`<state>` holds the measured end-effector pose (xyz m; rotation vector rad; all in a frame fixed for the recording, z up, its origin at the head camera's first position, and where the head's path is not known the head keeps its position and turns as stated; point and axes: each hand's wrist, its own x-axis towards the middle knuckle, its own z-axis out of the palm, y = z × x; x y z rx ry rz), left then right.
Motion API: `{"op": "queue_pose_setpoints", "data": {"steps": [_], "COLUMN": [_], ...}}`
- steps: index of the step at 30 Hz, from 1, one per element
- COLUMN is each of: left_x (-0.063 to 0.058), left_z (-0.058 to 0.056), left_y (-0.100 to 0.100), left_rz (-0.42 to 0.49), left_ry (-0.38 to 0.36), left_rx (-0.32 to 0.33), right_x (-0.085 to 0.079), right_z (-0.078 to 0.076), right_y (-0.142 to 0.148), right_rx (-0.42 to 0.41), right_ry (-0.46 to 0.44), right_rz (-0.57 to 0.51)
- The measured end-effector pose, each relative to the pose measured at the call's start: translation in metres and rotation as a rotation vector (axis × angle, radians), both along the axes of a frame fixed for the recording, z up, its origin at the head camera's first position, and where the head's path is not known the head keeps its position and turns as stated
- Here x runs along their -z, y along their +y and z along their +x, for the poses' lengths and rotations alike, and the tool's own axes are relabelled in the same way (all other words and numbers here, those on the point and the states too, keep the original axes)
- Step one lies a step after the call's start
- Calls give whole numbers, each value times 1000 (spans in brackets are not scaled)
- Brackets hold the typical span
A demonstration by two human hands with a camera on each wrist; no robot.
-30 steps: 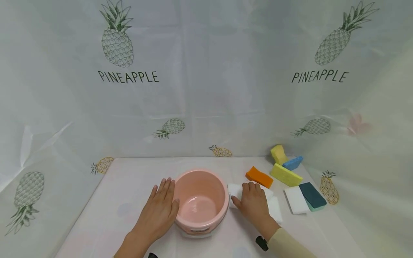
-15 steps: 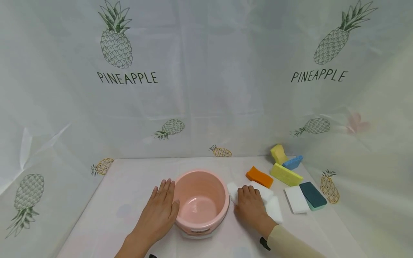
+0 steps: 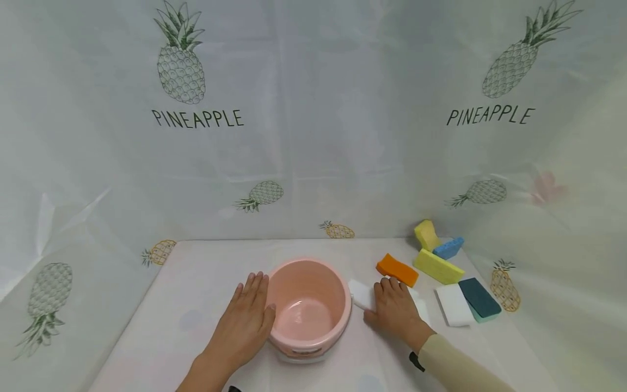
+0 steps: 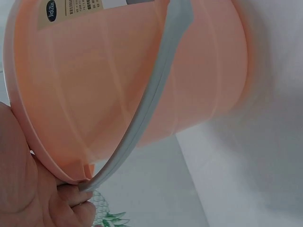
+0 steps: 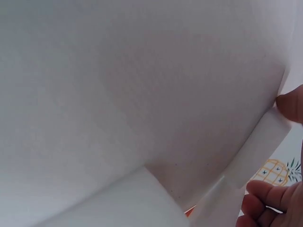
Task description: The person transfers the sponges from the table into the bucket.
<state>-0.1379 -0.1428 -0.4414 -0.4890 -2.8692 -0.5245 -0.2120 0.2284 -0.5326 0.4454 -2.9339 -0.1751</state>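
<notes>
"Pineapple-printed white plastic sheeting [image 3: 313, 109] rises beyond the round pink plastic bucket [image 3: 306, 286] on the pale table [image 3: 206, 256]. How do the hands lie?"

"Left of the bucket, the left hand [image 3: 245, 321] lies straight-fingered along its rim, gripping nothing. Right of it, the right hand [image 3: 394, 307] bends, thumb and fingers pinching a white rectangular foam block [image 3: 361, 295]."

"And the room?"

"Block and bucket sit close together. One orange wavy sponge [image 3: 397, 269] lies farther right; the table's left edge runs well apart from the bucket."
</notes>
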Motion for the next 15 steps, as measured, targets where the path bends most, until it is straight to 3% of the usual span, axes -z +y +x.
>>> {"op": "queue_pose_setpoints", "data": {"steps": [5, 15], "left_x": [1, -1], "left_z": [0, -1], "left_y": [1, -2], "left_rz": [-16, -43], "left_ry": [10, 35], "left_rx": [2, 4], "right_x": [-1, -11], "right_z": [-5, -10], "right_y": [-1, -4], "right_rx": [9, -18], "right_ry": [-44, -12], "right_rz": [0, -43]}}
